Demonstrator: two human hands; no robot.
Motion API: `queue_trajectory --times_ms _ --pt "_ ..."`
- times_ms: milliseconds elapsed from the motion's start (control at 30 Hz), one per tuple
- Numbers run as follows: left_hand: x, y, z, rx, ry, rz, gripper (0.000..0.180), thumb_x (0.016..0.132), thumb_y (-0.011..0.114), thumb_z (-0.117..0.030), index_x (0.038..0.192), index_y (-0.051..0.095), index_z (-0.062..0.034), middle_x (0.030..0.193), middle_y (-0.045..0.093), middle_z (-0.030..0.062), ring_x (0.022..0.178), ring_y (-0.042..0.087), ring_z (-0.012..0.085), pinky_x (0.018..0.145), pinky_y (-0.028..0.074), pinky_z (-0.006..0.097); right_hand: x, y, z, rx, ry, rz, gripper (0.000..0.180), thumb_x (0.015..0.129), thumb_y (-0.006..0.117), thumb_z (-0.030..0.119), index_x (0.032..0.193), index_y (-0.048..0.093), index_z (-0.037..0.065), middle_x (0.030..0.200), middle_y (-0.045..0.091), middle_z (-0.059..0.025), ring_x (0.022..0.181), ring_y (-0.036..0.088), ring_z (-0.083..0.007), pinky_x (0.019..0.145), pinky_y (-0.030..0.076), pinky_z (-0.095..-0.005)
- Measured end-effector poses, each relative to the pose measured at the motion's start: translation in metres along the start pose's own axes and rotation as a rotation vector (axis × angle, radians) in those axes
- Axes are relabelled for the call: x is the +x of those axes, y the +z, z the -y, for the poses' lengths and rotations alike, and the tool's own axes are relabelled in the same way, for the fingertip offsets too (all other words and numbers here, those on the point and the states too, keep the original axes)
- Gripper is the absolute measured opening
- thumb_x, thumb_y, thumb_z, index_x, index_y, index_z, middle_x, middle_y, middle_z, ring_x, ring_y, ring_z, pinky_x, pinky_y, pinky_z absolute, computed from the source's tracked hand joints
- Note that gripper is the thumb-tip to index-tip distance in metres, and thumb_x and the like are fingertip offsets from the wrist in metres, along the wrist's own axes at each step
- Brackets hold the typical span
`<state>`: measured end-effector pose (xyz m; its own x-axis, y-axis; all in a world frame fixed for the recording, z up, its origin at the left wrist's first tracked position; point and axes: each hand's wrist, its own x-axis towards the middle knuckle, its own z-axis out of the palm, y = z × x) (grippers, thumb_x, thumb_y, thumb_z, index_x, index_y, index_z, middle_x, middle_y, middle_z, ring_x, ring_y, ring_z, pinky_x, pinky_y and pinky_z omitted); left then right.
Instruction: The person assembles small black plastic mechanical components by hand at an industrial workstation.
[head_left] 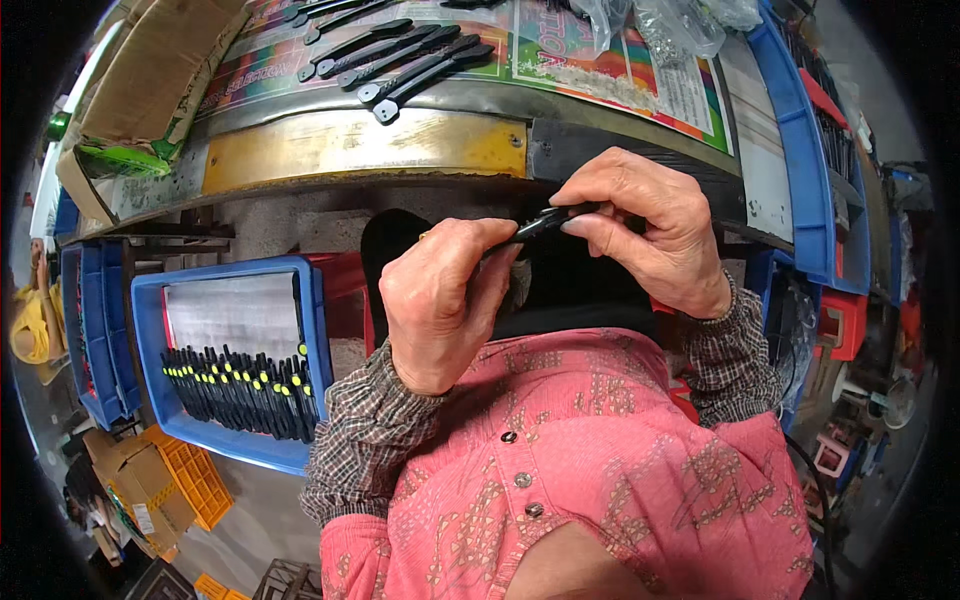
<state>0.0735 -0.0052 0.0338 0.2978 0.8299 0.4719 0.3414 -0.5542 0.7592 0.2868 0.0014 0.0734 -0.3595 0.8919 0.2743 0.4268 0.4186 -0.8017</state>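
Between my two hands, in front of the bench edge, is a slim black plastic piece. My left hand pinches its left end between thumb and forefinger. At its right end, the thumb and fingertips of my right hand are closed on it. The fingertips cover both ends, so its exact kind does not show. On the bench beyond lie several long black plastic pieces with pale grey rounded ends. To my left, a blue bin holds a row of black pieces with yellow-green dots.
The metal-edged bench runs across in front of me. A cardboard box sits at its left end, clear plastic bags at its far right. A blue tray with dark parts stands on the right. An orange crate is at lower left.
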Motion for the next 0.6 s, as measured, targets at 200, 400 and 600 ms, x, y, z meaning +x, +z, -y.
queue_trajectory --times_ms 200,400,600 --pt "-0.001 0.003 0.001 0.05 0.025 0.021 0.025 0.07 0.071 0.005 0.093 0.063 -0.0034 0.079 0.063 0.0095 0.068 0.063 0.0254 0.059 0.049 0.033 -0.001 0.007 -0.004 0.037 0.055 0.023 0.018 0.078 0.07 -0.003 0.094 0.065 -0.001 0.077 0.057 -0.0065 0.06 0.053 -0.0116 0.053 0.042 -0.0242" --pt "-0.003 0.005 0.004 0.044 0.053 0.033 0.021 0.074 0.07 0.007 0.094 0.067 -0.0014 0.081 0.066 0.0118 0.071 0.066 0.0236 0.061 0.051 0.03 -0.004 0.006 -0.008 0.114 0.117 0.077 0.015 0.08 0.069 -0.002 0.095 0.065 -0.002 0.079 0.058 -0.0059 0.06 0.056 -0.0093 0.051 0.043 -0.0227" --pt "-0.004 0.009 0.008 0.077 0.119 0.005 0.026 0.069 0.072 0.004 0.093 0.065 -0.0036 0.077 0.062 0.0079 0.067 0.063 0.0238 0.058 0.05 0.032 -0.005 0.008 -0.011 0.176 0.143 0.107 0.012 0.083 0.068 -0.001 0.095 0.065 -0.002 0.082 0.059 -0.0055 0.058 0.058 -0.0073 0.05 0.046 -0.0211"
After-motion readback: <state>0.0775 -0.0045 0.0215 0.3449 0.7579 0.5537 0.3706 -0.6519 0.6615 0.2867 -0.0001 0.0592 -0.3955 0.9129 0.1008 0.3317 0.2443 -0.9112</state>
